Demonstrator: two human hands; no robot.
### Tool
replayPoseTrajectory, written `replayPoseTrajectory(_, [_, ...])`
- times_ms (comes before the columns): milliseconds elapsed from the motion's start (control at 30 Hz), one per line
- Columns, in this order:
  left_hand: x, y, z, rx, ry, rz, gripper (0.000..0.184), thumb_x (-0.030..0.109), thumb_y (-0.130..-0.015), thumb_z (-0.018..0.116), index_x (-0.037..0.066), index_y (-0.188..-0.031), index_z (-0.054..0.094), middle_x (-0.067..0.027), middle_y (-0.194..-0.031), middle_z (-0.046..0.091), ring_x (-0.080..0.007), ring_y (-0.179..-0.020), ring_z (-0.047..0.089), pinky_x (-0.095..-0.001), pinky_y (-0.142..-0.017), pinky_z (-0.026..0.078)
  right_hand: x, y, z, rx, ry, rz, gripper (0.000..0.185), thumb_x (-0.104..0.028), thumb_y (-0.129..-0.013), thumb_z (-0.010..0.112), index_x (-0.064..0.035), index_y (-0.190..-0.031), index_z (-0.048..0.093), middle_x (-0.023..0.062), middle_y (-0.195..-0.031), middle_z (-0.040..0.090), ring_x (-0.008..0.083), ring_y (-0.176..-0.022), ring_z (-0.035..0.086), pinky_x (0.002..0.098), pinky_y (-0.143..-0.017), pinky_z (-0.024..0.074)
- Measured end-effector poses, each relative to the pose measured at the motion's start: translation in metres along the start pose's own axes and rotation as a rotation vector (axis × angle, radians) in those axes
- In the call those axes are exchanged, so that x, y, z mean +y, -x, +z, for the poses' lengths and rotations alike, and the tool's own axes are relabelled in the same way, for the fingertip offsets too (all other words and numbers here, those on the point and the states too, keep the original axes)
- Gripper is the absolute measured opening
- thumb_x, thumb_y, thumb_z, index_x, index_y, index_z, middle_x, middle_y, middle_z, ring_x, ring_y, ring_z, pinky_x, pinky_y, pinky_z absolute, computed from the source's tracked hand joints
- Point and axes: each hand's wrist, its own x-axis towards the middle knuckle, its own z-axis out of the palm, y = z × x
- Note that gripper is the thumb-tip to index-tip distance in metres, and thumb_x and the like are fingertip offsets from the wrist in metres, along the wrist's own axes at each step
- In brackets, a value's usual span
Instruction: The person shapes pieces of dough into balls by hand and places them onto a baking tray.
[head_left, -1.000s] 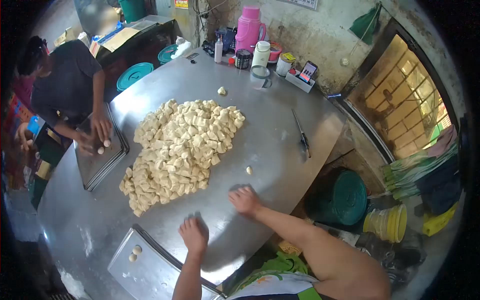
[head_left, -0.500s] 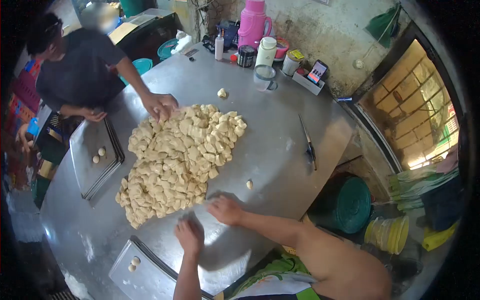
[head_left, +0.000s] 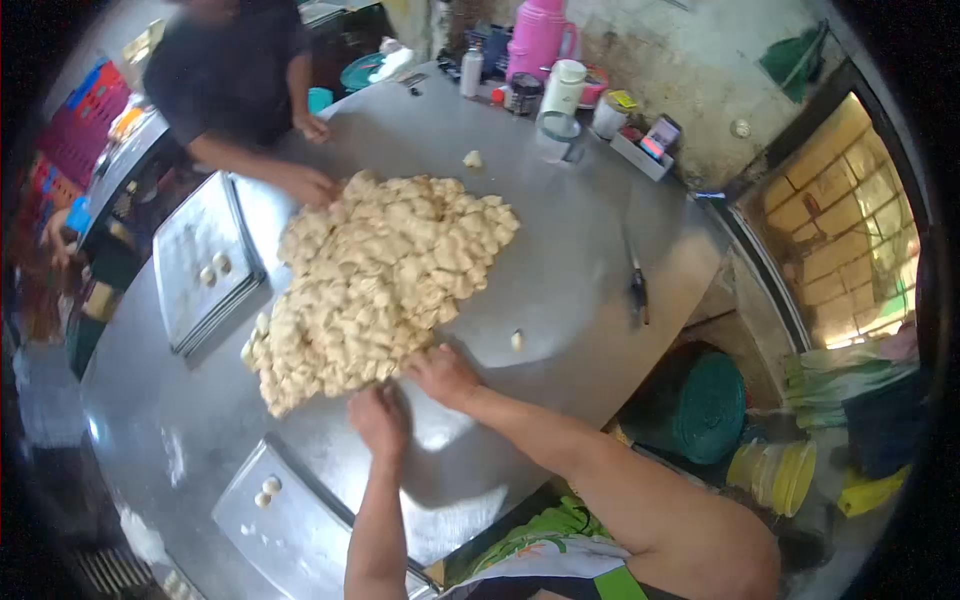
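Note:
A wide heap of pale cut dough pieces [head_left: 390, 270] covers the middle of the metal table. Against its near edge, my left hand [head_left: 378, 420] has its fingers curled on a dough piece. Just to the right, my right hand [head_left: 443, 376] closes its fingers on dough at the same edge; the fingertips are partly hidden. Two small dough balls [head_left: 267, 491] lie on the near metal tray [head_left: 240, 515], left of my left forearm. One loose dough piece [head_left: 517, 340] sits right of the heap.
Across the metal table [head_left: 570, 260], a co-worker's hand [head_left: 315, 187] touches the heap. A tray stack [head_left: 185, 300] carries two dough balls. A knife [head_left: 638, 285] lies at right. A pink thermos [head_left: 537, 40], a bottle [head_left: 563, 88] and a phone [head_left: 660, 137] stand at the back.
Both my hands have moved forward from the bare table to the near edge of the dough heap. The co-worker's one hand has left the tray stack. The camera view has shifted.

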Motion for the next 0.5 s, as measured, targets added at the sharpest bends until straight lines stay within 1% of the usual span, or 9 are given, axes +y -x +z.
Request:
replayPoseTrajectory(33, [0.006,0.003,-0.001,-0.060,0.029,-0.045,0.014,0.017,-0.090,0.060,0.004,-0.094,0.063,-0.0192,-0.096,0.064,-0.0396,-0.092,0.059,-0.0516,-0.080,0.045,-0.012,-0.003,0.001,-0.009,0.019,0.124,0.018,-0.026,-0.091,0.068,-0.0083,-0.094,0.066,0.0150,-0.084,0.068,0.0367,-0.082,0.065,0.0478,-0.076,0.0503])
replayPoseTrajectory(100, [0.000,0.030,-0.012,-0.205,0.092,0.065,0.010,0.015,-0.087,0.061,0.006,-0.089,0.064,-0.0192,-0.094,0.065,-0.0396,-0.090,0.061,-0.0516,-0.077,0.047,-0.030,0.016,-0.035,-0.115,-0.057,0.150,0.023,-0.028,-0.085,0.073,-0.0071,-0.094,0.066,0.0155,-0.077,0.066,0.0393,-0.079,0.064,0.0502,-0.072,0.0503])
replayPoseTrajectory(133, [-0.002,0.048,-0.022,-0.148,0.147,0.101,0.009,0.010,-0.085,0.062,0.005,-0.092,0.065,-0.0195,-0.098,0.064,-0.0394,-0.091,0.060,-0.0512,-0.080,0.047,-0.019,0.040,-0.025,-0.193,-0.089,0.204,0.022,-0.019,-0.080,0.074,-0.0050,-0.096,0.066,0.0179,-0.083,0.065,0.0409,-0.085,0.063,0.0489,-0.077,0.0501])
replayPoseTrajectory(167, [-0.006,0.065,-0.034,-0.087,0.196,0.139,0.013,0.006,-0.083,0.063,0.004,-0.096,0.066,-0.0198,-0.102,0.064,-0.0392,-0.092,0.060,-0.0507,-0.083,0.048,-0.025,0.054,-0.042,-0.183,-0.055,0.106,0.024,-0.010,-0.077,0.073,-0.0029,-0.098,0.065,0.0211,-0.094,0.063,0.0417,-0.094,0.060,0.0466,-0.082,0.0495])
replayPoseTrajectory(200, [-0.012,0.082,-0.049,-0.121,0.219,0.124,0.020,0.003,-0.082,0.064,0.003,-0.102,0.065,-0.0206,-0.108,0.063,-0.0394,-0.095,0.060,-0.0502,-0.088,0.049,-0.027,0.071,-0.049,-0.167,-0.118,0.094,0.027,-0.005,-0.075,0.071,-0.0014,-0.101,0.065,0.0210,-0.101,0.060,0.0417,-0.102,0.057,0.0459,-0.087,0.0481])
replayPoseTrajectory(267, [-0.034,0.114,-0.083,-0.128,0.220,0.055,0.028,0.000,-0.081,0.065,0.002,-0.108,0.065,-0.0213,-0.114,0.061,-0.0395,-0.099,0.060,-0.0497,-0.092,0.049,-0.049,0.077,-0.052,-0.226,-0.100,0.226,0.029,-0.005,-0.074,0.071,-0.0011,-0.102,0.065,0.0191,-0.100,0.061,0.0420,-0.100,0.058,0.0470,-0.087,0.0477])
replayPoseTrajectory(300, [-0.044,0.127,-0.099,-0.123,0.293,0.008,0.031,-0.001,-0.081,0.066,0.002,-0.112,0.064,-0.0214,-0.117,0.060,-0.0396,-0.102,0.060,-0.0491,-0.093,0.049,-0.067,0.077,-0.033,-0.263,-0.122,0.196,0.029,-0.005,-0.074,0.071,-0.0011,-0.102,0.065,0.0191,-0.100,0.061,0.0420,-0.100,0.058,0.0470,-0.087,0.0477])
replayPoseTrajectory(400, [-0.065,0.146,-0.140,-0.103,0.465,-0.052,0.039,-0.002,-0.080,0.069,0.001,-0.119,0.062,-0.0214,-0.122,0.058,-0.0398,-0.107,0.060,-0.0479,-0.096,0.049,-0.115,0.076,0.018,-0.162,-0.211,-0.028,0.030,-0.005,-0.073,0.072,-0.0031,-0.103,0.066,0.0158,-0.101,0.062,0.0388,-0.100,0.059,0.0473,-0.088,0.0466])
replayPoseTrajectory(500, [-0.122,0.160,-0.197,0.171,0.307,-0.128,0.034,-0.003,-0.081,0.070,0.000,-0.114,0.062,-0.0210,-0.116,0.061,-0.0388,-0.104,0.061,-0.0432,-0.091,0.051,-0.233,0.047,0.028,-0.232,-0.135,-0.264,0.028,-0.011,-0.074,0.075,-0.0108,-0.101,0.069,0.0086,-0.097,0.064,0.0297,-0.100,0.060,0.0468,-0.090,0.0414])
